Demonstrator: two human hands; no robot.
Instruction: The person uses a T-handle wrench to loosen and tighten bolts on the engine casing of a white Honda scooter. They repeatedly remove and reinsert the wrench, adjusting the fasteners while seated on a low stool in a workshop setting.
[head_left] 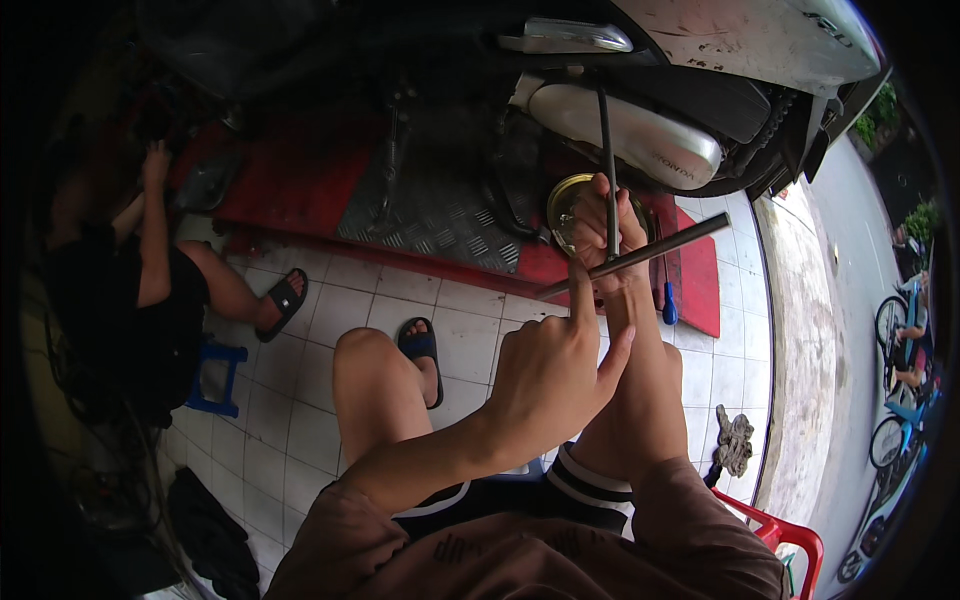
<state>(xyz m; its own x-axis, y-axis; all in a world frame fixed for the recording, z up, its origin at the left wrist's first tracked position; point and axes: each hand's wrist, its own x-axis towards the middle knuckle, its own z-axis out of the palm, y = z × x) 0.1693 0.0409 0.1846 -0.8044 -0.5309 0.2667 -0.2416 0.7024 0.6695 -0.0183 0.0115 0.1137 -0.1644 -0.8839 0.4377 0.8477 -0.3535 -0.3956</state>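
The person's right hand [630, 232] is curled about the shaft of the wrench [680, 243], near its crossbar; the left hand [550, 360], just below at 7 o'clock, is loosely spread, its index finger touching the bar. The shaft points to 12 o'clock, crossing in front of the silver cover [625, 130] of a motorbike; whether its tip touches cannot be told. Raised lettering marks the cover, and more writing shows on the white panel [745, 40] at 1 o'clock. Dark print crosses the brown shirt [500, 560] at 6. Behind the right hand, a gold tray [562, 192] rests on the red platform [290, 180], whose tread plate [430, 235] lies toward 9. A blue screwdriver [669, 303] sits at 5. White tiles [455, 345] cover the floor; a co-worker [120, 280] sits at 9, a red chair [790, 530] stands at 5, and a street [850, 270] runs along 3.
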